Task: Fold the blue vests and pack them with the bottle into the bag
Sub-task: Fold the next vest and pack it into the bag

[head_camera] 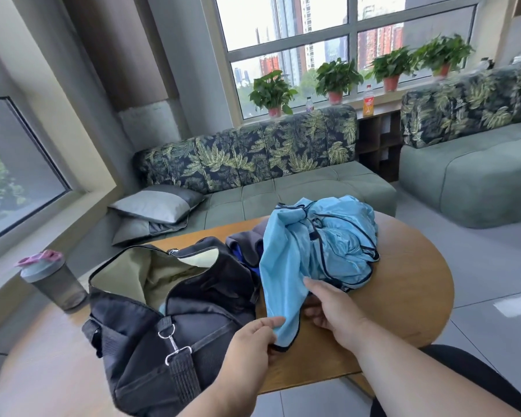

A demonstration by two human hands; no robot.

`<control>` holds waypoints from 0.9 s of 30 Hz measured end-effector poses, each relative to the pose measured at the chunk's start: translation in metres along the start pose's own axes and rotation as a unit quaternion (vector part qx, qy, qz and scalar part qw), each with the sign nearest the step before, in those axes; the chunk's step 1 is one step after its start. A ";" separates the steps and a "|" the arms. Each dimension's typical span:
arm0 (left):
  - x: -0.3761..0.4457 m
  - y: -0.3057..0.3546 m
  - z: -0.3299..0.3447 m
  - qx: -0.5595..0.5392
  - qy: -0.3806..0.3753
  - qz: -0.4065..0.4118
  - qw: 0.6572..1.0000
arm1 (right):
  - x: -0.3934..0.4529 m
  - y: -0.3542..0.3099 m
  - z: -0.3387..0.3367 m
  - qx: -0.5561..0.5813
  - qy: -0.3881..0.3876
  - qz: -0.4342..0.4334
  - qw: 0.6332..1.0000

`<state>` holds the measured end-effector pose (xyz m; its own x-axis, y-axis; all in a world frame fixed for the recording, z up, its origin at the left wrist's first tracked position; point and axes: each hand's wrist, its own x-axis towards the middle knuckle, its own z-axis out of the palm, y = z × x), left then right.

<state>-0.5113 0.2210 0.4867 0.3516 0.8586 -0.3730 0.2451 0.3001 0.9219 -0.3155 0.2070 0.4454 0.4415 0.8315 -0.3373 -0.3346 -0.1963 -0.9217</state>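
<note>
**Entry: near hem of top vest held in both hands, folding not begun**

Key relation. The blue vests (322,245) lie in a crumpled heap on the round wooden table (409,281), directly ahead of the person. One vest trails out of the heap toward the near edge; its long axis runs from the pile down to the hands. The dark-piped hem at the near end is the part in hand.

Left hand (253,338): thumb and fingers curled, pinching the lower corner of the trailing vest at its piped edge. Right hand (334,311): laid on the same vest just beside the left, fingers bent over the cloth; the fingertips go under the fabric, so how firm the hold is cannot be told. Both hands are at the hem; the heap lies beyond them, slightly right.

Judgement: the coming move is to draw this vest clear of the heap and spread it flat. Bare table shows to the right of the heap, so that side looks best for spreading.

Containers. The black duffel bag (175,311) sits on the table left of the vests, touching them, zip open, pale lining showing. A bit of light blue shows at the opening; what it is cannot be told. Dark grey and blue garments (247,248) lie between bag and heap. The shaker bottle (53,281), lid on, stands upright left of the bag, outside it.
</note>
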 end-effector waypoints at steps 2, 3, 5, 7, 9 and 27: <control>-0.005 0.004 -0.003 -0.018 0.003 0.000 1.000 | -0.006 0.002 0.004 0.003 -0.017 0.000 1.000; -0.007 0.005 -0.005 -0.023 0.006 0.001 1.000 | -0.010 0.002 0.006 0.001 -0.027 -0.006 1.000; -0.011 0.008 -0.009 -0.022 0.011 0.007 1.000 | -0.017 0.006 0.012 -0.010 -0.040 -0.017 0.999; -0.013 0.007 -0.013 -0.024 0.019 0.016 0.999 | -0.023 0.010 0.018 -0.016 -0.043 -0.020 0.999; -0.020 0.007 -0.016 -0.028 0.024 0.020 0.999 | -0.026 0.013 0.021 0.019 -0.038 -0.017 0.999; -0.040 0.020 -0.032 -0.116 -0.036 -0.071 0.990 | -0.051 0.015 0.030 0.033 -0.371 0.021 0.928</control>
<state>-0.5490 0.2060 0.5230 0.3935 0.7721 -0.4990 0.0852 0.5099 0.8560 -0.3677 0.1770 0.4545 -0.2593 0.9577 -0.1249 -0.3986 -0.2239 -0.8894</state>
